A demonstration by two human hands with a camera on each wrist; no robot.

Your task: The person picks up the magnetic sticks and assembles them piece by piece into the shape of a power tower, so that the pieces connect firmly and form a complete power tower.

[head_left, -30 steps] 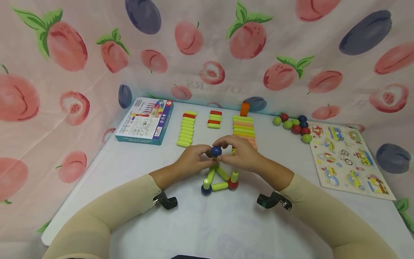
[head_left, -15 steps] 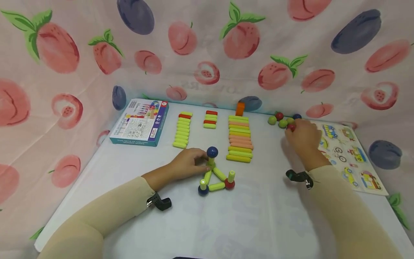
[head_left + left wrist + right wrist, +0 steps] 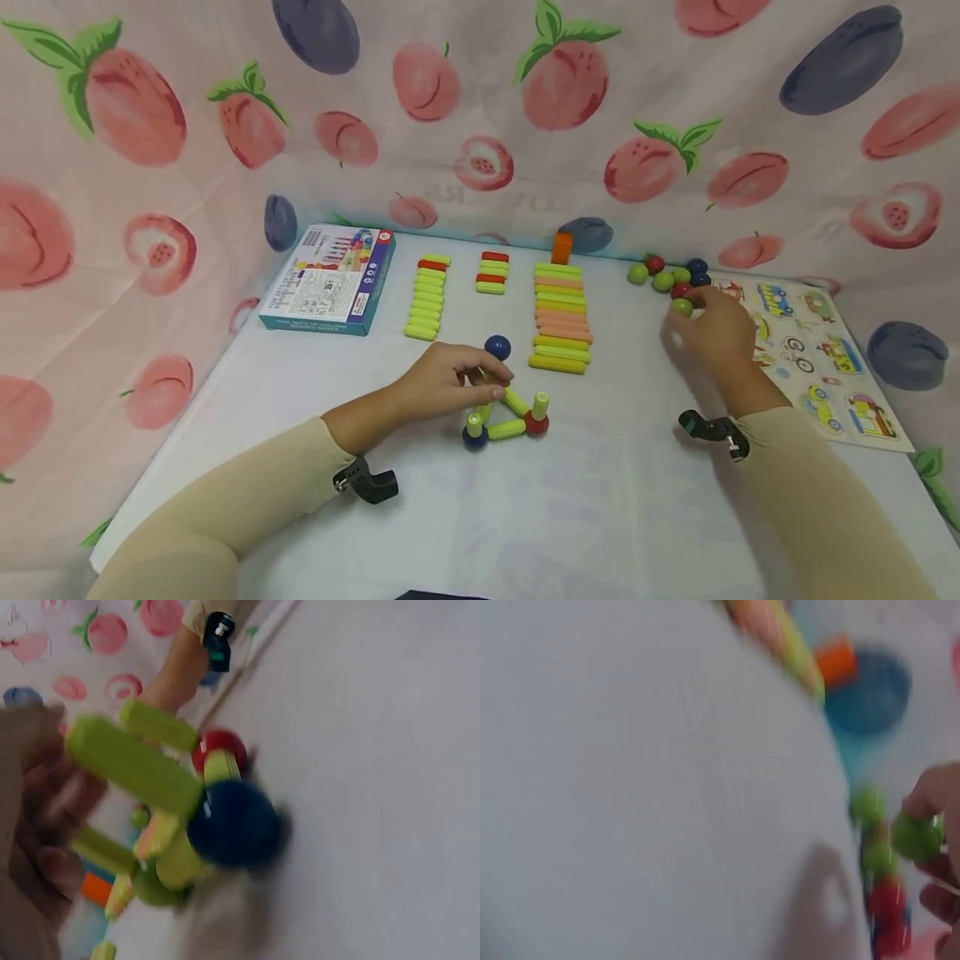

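In the head view, my left hand (image 3: 450, 379) is at the back corner of a triangular frame of light-green sticks (image 3: 507, 430) and balls. Its fingers are loosely bent in front of that corner's post; whether they touch it is hidden. A blue ball (image 3: 497, 347) tops this post. Short upright sticks stand in the front blue ball (image 3: 475, 437) and the red ball (image 3: 536, 422). My right hand (image 3: 716, 329), at the loose balls on the right, pinches a green ball (image 3: 917, 837) between thumb and finger.
Behind the frame lie rows of coloured sticks (image 3: 562, 319), more green sticks (image 3: 426, 302) and a short stick row (image 3: 492, 275). An orange block (image 3: 562, 247) stands at the back. A box (image 3: 326, 279) is left; a picture board (image 3: 817, 367) is right, beside several loose balls (image 3: 662, 281).
My right hand has left the frame, gone to the loose balls on the right and taken hold of a green one. My left hand has shifted slightly right, over the frame's back corner.
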